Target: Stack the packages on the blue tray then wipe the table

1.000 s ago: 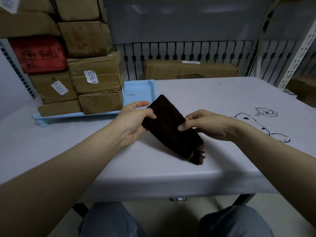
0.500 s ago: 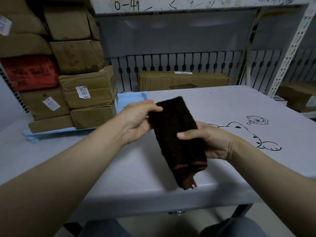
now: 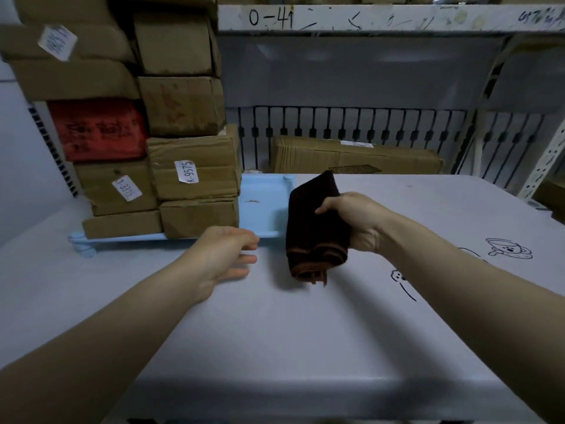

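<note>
A folded dark brown cloth (image 3: 315,228) hangs above the pale table (image 3: 305,325), gripped from the right by my right hand (image 3: 356,221). Its lower folded edge nearly reaches the tabletop. My left hand (image 3: 226,255) hovers just left of the cloth with fingers extended, holding nothing. Several brown cardboard packages (image 3: 192,166) and one red package (image 3: 97,130) stand stacked on the blue tray (image 3: 263,203) at the far left of the table. The tray's right part is bare.
A flat cardboard box (image 3: 354,157) lies behind the table against a black railing (image 3: 351,123). A white metal shelf (image 3: 382,16) runs overhead, its post (image 3: 547,160) at the right. Cartoon drawings (image 3: 507,247) mark the table's right side.
My left hand has let go of the cloth and moved down to the left. My right hand alone now holds the cloth, further from me near the tray.
</note>
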Tool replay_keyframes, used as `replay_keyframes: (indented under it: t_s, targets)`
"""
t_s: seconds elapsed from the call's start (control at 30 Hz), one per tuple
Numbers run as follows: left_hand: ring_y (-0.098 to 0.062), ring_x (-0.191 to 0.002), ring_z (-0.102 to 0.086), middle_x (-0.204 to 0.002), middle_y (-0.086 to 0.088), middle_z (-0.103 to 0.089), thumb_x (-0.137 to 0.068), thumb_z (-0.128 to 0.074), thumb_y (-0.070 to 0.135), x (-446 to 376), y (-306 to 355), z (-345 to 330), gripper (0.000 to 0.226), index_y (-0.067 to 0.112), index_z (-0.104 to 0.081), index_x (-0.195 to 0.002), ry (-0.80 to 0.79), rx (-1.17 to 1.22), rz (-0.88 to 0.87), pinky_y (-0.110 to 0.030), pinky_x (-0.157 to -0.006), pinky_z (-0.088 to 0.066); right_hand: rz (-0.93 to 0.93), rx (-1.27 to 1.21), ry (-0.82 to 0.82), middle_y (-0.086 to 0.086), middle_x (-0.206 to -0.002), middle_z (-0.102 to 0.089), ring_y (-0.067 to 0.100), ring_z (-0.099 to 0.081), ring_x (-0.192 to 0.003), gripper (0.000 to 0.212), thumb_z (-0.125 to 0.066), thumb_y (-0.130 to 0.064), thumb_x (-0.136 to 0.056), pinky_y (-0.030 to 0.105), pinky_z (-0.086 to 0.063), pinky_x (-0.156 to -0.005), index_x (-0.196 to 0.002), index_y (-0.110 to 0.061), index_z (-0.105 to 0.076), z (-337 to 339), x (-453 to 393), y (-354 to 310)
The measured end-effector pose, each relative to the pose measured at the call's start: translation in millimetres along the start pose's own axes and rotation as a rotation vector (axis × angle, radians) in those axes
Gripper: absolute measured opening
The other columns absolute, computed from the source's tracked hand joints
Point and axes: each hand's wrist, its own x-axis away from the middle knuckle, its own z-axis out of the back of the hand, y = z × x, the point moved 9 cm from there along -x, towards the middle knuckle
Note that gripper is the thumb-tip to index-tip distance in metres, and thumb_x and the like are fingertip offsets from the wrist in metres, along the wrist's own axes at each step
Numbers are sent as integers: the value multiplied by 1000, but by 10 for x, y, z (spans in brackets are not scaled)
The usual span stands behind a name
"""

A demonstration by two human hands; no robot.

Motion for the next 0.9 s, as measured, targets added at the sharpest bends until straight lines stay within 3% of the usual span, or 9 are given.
replay_keyframes:
  t_s: [0.13, 0.23, 0.4, 0.5, 0.63, 0.77, 0.9]
  targets:
    - [-20, -86, -73, -99, -7, -75, -95, -59, 15, -148, 94, 140, 10, 15, -68, -99, 27, -88, -77, -37, -81, -58, 55, 97, 72, 26, -112, -64, 40, -67, -97, 35, -46, 3, -92, 48, -59, -79, -127, 2, -46, -290, -440, -300]
    - [-18, -77, -69, -94, -7, -74, -93, -60, 10, -224, 126, 169, 10, 15, -68, -97, 44, -153, -132, -32, -69, -54, 121, 189, 104, 23, -106, -64, 37, -68, -91, 40, -51, 0, -92, 46, -59, -79, -131, 2, -45, -405, -723, -531]
    - [-15, -66, -65, -88, -6, -73, -91, -65, 13, -316, 73, 168, 7, 16, -68, -96, 41, -223, -193, -26, -56, -49, 126, 625, 275, 11, -100, -56, 28, -57, -98, 31, -67, -18, -93, 39, -50, -79, -111, -4, -46, -220, -982, -464]
    - [-15, -63, -63, -88, -9, -73, -91, -65, 12, -343, 31, 153, 7, 16, -68, -97, 40, -236, -208, -24, -54, -48, 103, 682, 274, 13, -109, -58, 29, -57, -104, 29, -69, -13, -91, 38, -51, -79, -110, -4, -48, -120, -1059, -302]
    - [-14, -61, -63, -90, -11, -73, -90, -66, 12, -373, 10, 113, 6, 17, -67, -93, 39, -237, -211, -21, -50, -45, 112, 743, 247, 16, -116, -61, 32, -59, -112, 36, -64, -8, -93, 43, -56, -91, -128, -5, -58, -103, -1034, -239]
    - [-16, -66, -64, -91, -10, -73, -91, -65, 12, -362, 40, 84, 8, 15, -68, -97, 38, -227, -193, -23, -52, -49, 141, 806, 216, 15, -119, -61, 31, -58, -114, 37, -54, -9, -97, 44, -53, -94, -134, -10, -55, -103, -937, -228]
    - [-19, -69, -65, -93, -11, -73, -91, -64, 12, -293, 58, 31, 10, 12, -68, -101, 36, -231, -176, -28, -58, -51, 141, 809, 204, 13, -126, -57, 28, -55, -111, 49, -59, -16, -97, 41, -53, -88, -144, -11, -46, 15, -791, -156]
